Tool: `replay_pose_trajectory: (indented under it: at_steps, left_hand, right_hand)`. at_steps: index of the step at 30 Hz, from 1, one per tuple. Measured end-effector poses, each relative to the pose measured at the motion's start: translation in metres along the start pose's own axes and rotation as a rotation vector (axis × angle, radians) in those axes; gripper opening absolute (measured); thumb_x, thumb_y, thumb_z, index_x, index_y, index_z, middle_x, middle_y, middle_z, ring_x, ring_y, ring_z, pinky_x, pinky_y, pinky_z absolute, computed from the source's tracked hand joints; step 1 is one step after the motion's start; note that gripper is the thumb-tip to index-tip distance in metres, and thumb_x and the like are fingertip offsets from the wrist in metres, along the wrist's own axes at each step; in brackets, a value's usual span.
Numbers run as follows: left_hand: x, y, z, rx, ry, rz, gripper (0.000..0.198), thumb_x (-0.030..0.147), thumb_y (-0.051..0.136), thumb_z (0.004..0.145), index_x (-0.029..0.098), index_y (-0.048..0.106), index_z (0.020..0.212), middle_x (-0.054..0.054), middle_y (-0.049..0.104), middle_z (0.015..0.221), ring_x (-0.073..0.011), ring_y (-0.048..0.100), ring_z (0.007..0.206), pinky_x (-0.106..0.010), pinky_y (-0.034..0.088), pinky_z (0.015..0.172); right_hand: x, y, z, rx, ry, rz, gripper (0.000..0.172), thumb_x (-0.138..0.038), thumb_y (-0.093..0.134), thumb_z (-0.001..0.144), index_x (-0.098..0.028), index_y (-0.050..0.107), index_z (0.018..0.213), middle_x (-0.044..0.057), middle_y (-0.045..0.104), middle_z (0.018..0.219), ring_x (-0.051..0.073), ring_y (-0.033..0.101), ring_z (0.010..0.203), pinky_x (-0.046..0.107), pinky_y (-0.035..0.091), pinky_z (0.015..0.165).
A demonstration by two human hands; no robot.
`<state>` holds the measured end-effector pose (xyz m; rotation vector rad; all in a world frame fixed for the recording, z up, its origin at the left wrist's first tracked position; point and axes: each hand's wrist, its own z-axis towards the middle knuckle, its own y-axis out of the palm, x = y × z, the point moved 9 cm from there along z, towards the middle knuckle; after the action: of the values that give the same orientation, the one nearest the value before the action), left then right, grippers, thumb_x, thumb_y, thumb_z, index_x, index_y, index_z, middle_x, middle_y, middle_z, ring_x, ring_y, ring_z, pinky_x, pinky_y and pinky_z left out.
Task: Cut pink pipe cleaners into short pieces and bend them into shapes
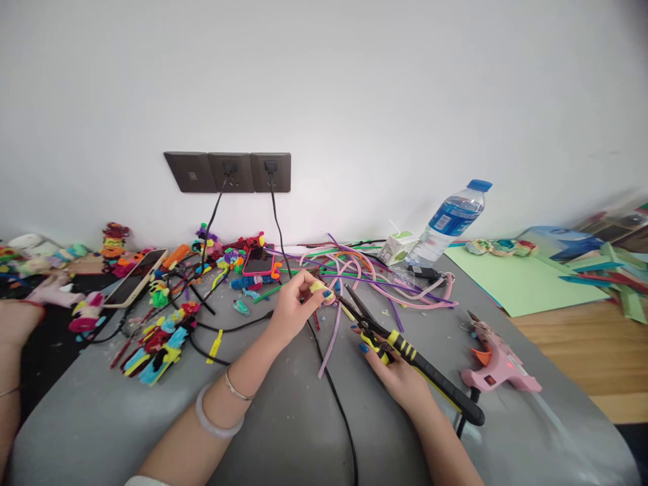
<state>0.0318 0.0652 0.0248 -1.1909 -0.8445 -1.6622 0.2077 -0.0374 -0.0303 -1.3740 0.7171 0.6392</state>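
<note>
My left hand point(293, 304) is closed in a pinch on a small yellow fuzzy pipe-cleaner piece point(322, 289) above the middle of the table. Just to its right, my right hand point(397, 374) grips black-and-yellow wire-stripper pliers point(412, 356), fingers around the yellow inner part. The pliers' jaws point up and left toward the yellow piece, with their tips apart. Behind both hands lies a tangle of purple, pink, orange and green pipe cleaners point(359, 266). One lilac pipe cleaner point(331, 344) stretches toward me between my hands.
A pink glue gun point(499, 364) rests at right. Behind stand a tilted water bottle point(450, 223) and small carton point(399, 248). Pipe-cleaner figures point(162, 344) and a phone point(136, 277) lie left. A black cable point(334, 391) crosses the table. Another person's hand point(20, 324) is far left.
</note>
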Motion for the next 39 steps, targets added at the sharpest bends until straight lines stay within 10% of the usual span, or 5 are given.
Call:
replay_pose_trajectory:
  at_steps: [39]
  left_hand:
    - [-0.007,0.001,0.001,-0.014,-0.007,-0.07,0.029,0.041,0.066,0.087,0.019,0.049,0.079,-0.002,0.067,0.075,-0.012,0.059,0.065,-0.024,0.041,0.059]
  right_hand:
    - [-0.014,-0.005,0.003,0.054,-0.076,0.066,0.036,-0.043,0.051,0.084,-0.021,0.078,0.093,0.007,0.079,0.093,0.025,0.075,0.081,0.026,0.058,0.072]
